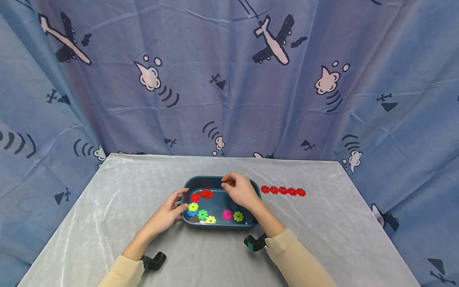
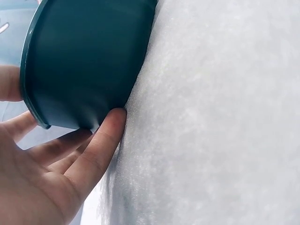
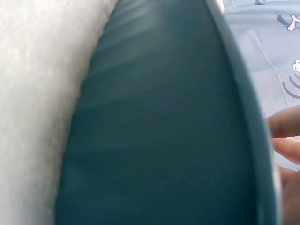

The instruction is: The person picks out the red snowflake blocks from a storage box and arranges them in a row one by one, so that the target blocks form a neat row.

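A dark teal plastic tray (image 1: pixel 218 227) with raised sides lies on the table and holds several snowflake-shaped discs. At its left end, my left hand (image 1: pixel 167 212) grips it, thumb and a finger at the rim, other fingers against the outer wall (image 2: pixel 89 65). Over the tray's right half is my right hand (image 1: pixel 241 192), fingers bent and thumb near them; whether a disc is between the fingertips I cannot tell. Red discs (image 1: pixel 206 193) lie toward the tray's far left. Yellow (image 1: pixel 193 207), blue, green (image 1: pixel 202 214) and brown ones cluster nearer; a pink disc (image 1: pixel 227 214) sits beside a yellow-green one (image 1: pixel 238 216).
To the right of the tray, several red discs (image 1: pixel 283 190) form a straight row on the pale cloth-covered table (image 1: pixel 322 239). Behind the table hangs a blue curtain (image 1: pixel 222 79) printed with airplanes. Each wrist wears a black camera mount (image 1: pixel 155 261).
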A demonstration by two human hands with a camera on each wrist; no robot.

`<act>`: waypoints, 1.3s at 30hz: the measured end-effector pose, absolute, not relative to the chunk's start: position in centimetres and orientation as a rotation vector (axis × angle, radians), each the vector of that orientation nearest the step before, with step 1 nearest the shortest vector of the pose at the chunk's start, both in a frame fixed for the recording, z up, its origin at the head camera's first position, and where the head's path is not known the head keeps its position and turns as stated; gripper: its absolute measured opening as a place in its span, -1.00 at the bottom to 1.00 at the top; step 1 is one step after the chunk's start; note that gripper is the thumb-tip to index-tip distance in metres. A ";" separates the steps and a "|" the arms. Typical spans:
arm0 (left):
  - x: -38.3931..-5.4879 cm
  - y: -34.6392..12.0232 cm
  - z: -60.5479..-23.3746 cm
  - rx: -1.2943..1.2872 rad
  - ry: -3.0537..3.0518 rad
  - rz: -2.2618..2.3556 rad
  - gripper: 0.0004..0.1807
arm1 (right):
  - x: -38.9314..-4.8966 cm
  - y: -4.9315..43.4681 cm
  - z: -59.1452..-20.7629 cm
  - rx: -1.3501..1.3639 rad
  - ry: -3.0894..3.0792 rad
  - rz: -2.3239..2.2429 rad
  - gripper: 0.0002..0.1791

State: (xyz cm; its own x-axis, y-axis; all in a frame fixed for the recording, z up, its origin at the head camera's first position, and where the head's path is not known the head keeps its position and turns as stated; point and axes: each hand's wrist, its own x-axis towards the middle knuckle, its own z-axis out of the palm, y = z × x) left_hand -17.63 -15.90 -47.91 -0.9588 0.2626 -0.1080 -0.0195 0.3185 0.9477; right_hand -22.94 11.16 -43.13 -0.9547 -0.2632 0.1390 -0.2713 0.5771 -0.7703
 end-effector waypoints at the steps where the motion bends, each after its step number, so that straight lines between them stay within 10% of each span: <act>1: -17.6 -15.9 -47.9 0.225 2.343 1.689 -0.42 | -23.0 11.0 -43.3 0.471 -2.790 1.352 -0.83; 39: -17.8 -15.9 -48.0 0.213 2.356 1.676 -0.43 | -25.0 7.5 -46.9 0.657 -3.108 1.068 -0.73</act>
State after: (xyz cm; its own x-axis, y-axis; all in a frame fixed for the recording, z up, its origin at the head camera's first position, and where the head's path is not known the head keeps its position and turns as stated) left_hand -17.79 -15.86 -48.04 -0.9602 0.2562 -0.1112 -0.0211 0.3305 0.9436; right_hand -24.98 7.53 -46.95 -0.9020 -0.4260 -0.0699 -0.2930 0.7231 -0.6255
